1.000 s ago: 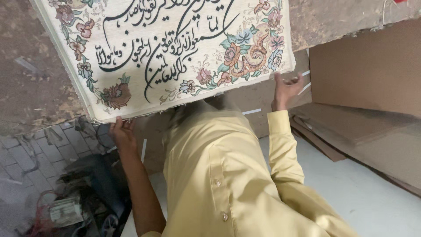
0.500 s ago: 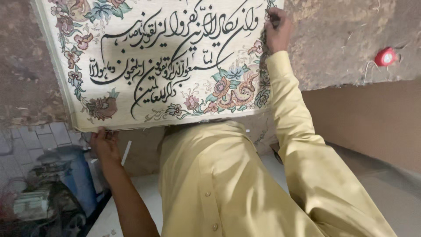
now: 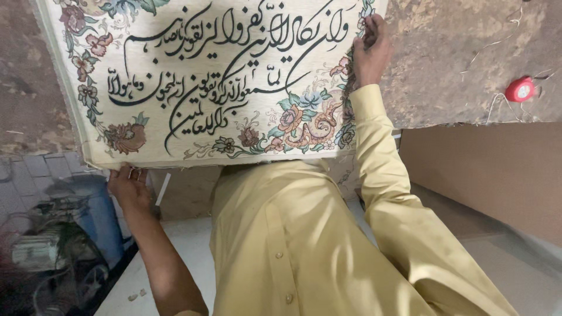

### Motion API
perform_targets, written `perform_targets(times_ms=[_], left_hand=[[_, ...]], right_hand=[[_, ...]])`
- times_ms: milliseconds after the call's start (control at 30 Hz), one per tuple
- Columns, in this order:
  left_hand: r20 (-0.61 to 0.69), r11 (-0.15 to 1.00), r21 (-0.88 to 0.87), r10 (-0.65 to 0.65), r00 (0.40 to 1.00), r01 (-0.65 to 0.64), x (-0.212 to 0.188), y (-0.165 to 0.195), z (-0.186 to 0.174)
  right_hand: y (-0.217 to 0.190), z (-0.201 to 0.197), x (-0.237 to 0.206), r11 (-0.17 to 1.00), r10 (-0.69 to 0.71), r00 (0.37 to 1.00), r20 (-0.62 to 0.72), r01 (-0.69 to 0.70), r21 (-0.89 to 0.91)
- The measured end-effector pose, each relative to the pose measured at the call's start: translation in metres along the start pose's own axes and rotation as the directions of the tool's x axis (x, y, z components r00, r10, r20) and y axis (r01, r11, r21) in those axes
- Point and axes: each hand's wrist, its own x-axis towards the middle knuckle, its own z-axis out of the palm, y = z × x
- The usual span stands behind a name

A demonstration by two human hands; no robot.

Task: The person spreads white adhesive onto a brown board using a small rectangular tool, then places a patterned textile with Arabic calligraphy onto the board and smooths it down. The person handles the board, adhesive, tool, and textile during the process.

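While I hold the woven panel (image 3: 211, 82) flat against the rough wall (image 3: 462, 52), my left hand (image 3: 130, 188) pinches its lower corner and my right hand (image 3: 370, 50) grips the side edge higher up. It looks spread and lifted; nothing visible fastens it yet.

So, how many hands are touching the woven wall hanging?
2. The left hand grips the bottom edge of the wall hanging, near its lower-left corner. The right hand pinches its right edge, higher up. No other hand shows.
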Motion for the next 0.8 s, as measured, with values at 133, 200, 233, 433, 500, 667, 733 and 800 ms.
perform_targets(times_ms=[133, 200, 233, 433, 500, 667, 733, 800], left_hand=[[0.060, 0.999, -0.039, 0.028, 0.998, -0.025, 0.001, -0.001, -0.001], [-0.030, 0.999, -0.027, -0.020, 0.999, 0.020, 0.001, -0.002, -0.001], [-0.076, 0.999, -0.025, -0.043, 0.996, 0.041, 0.000, -0.001, 0.000], [-0.030, 1.000, -0.021, 0.011, 1.000, -0.011, -0.006, 0.000, 0.006], [-0.026, 1.000, 0.011, 0.020, 0.999, -0.020, -0.007, 0.000, 0.006], [-0.033, 0.999, 0.047, 0.029, 0.999, -0.027, -0.012, 0.002, 0.008], [-0.054, 0.998, 0.046, 0.039, 0.998, -0.037, -0.015, 0.003, 0.011], [-0.060, 0.999, 0.025, 0.026, 0.998, -0.025, -0.017, 0.007, 0.013]], right_hand=[[-0.004, -0.002, 0.003, 0.961, -0.190, 0.979, 0.074, 0.201, -0.189], [-0.008, -0.003, 0.007, 0.911, -0.276, 0.954, 0.116, 0.298, -0.284], [-0.010, -0.003, 0.009, 0.902, -0.288, 0.949, 0.126, 0.313, -0.298], [-0.011, -0.003, 0.023, 0.874, -0.151, 0.962, 0.226, 0.237, -0.424], [-0.009, -0.006, 0.026, 0.870, -0.156, 0.954, 0.257, 0.256, -0.421], [-0.010, -0.011, 0.026, 0.859, -0.062, 0.947, 0.314, 0.211, -0.466], [-0.012, -0.013, 0.026, 0.895, -0.068, 0.936, 0.345, 0.210, -0.393], [-0.015, -0.014, 0.027, 0.904, -0.119, 0.926, 0.357, 0.250, -0.347]])
